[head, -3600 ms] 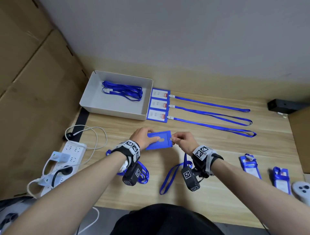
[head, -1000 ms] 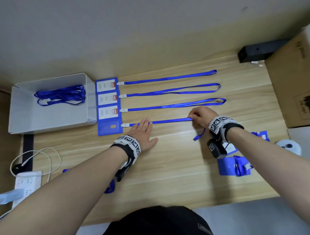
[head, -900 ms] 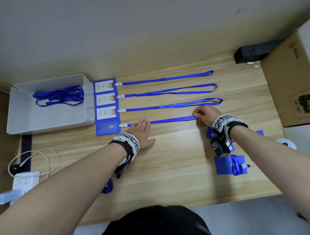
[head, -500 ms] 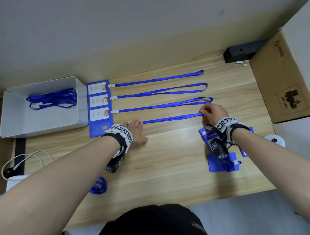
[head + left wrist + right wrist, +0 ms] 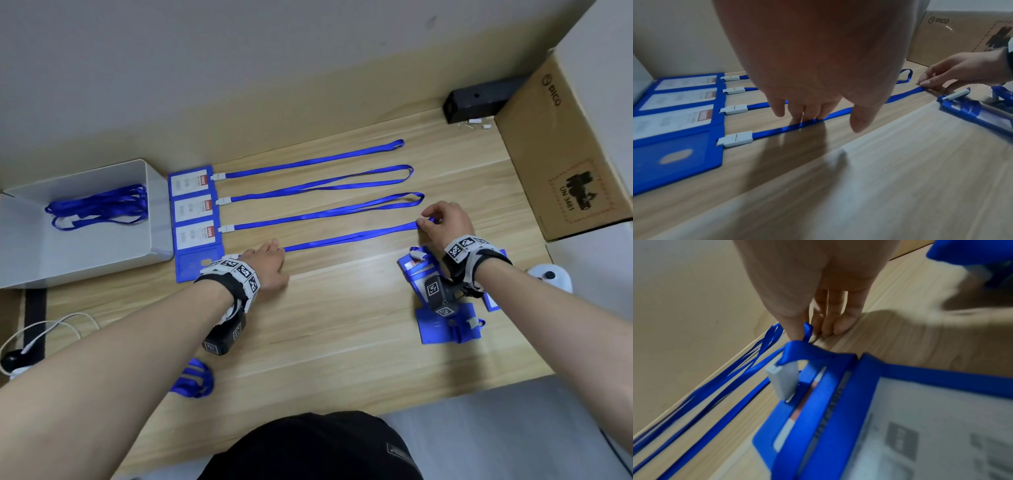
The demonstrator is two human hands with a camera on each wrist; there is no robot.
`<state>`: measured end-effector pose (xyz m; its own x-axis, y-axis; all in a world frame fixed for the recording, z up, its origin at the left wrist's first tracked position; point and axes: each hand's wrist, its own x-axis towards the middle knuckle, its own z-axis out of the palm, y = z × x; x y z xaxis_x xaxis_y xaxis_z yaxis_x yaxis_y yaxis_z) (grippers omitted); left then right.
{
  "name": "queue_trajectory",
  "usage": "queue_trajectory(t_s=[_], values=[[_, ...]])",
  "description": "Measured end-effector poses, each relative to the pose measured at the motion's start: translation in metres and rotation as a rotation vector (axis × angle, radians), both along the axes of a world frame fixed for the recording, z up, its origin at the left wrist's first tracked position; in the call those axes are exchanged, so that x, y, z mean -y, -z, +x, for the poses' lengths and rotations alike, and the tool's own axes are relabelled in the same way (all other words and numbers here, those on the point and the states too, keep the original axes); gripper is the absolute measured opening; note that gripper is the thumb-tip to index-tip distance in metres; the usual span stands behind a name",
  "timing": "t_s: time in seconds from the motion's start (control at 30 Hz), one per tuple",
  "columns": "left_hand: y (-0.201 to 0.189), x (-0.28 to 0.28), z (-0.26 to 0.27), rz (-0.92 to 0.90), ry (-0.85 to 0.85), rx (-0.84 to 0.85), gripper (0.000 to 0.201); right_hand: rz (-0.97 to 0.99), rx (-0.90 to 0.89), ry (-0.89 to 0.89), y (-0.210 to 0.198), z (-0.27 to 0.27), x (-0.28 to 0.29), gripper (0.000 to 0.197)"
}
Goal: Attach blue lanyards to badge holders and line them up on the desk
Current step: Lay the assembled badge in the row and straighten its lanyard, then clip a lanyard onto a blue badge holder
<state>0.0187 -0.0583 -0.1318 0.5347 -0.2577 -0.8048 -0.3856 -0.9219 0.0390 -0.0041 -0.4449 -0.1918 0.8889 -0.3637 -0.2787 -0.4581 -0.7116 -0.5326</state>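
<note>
On desk — left fingers (image 5: 797, 112) flat on lanyard (image 5: 349, 237), right fingers (image 5: 426, 224) pinching its end

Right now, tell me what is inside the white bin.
The white bin holds a loose bundle of blue lanyards on its floor. Anything beneath that bundle is covered, so I cannot tell.

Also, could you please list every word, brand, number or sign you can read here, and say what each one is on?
"PICO": cardboard box, with a round logo beside it.
"UN 3481": printed label on that box, read in the head view.
"ID CARD": red strip on the cards in the badge holders; blurry, so likely only.
Other card print: too small to read.
Wristbands: square black-and-white code markers, no words.
</note>
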Motion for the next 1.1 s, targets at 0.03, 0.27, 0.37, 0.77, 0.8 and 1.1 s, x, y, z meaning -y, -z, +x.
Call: queue_trajectory(t_s=[0.03, 0.27, 0.37, 0.77, 0.8, 1.1], values=[[0.0, 0.0, -0.001, -0.022, -0.027, 0.017, 0.067, 0.016, 0.011, 0.016, 0.0, -0.002, 0.0, 0.019], [-0.001, 0.015, -0.018, -0.106, -0.058, 0.108, 0.059, 0.169, 0.024, 0.161, -0.009, -0.024, -0.005, 0.035], [-0.006, 0.026, -0.03, -0.173, -0.051, 0.125, 0.055, 0.141, -0.016, 0.17, -0.016, -0.039, -0.007, 0.043], [-0.015, 0.041, -0.057, -0.321, -0.04, 0.105, 0.05, 0.02, -0.231, -0.072, -0.025, -0.072, -0.051, 0.056], [-0.014, 0.039, -0.06, -0.328, -0.051, 0.103, 0.047, 0.004, -0.232, -0.109, -0.025, -0.074, -0.059, 0.055], [0.007, -0.007, -0.107, -0.411, -0.192, 0.124, 0.042, 0.161, -0.345, -0.28, -0.025, -0.092, -0.152, 0.028]])
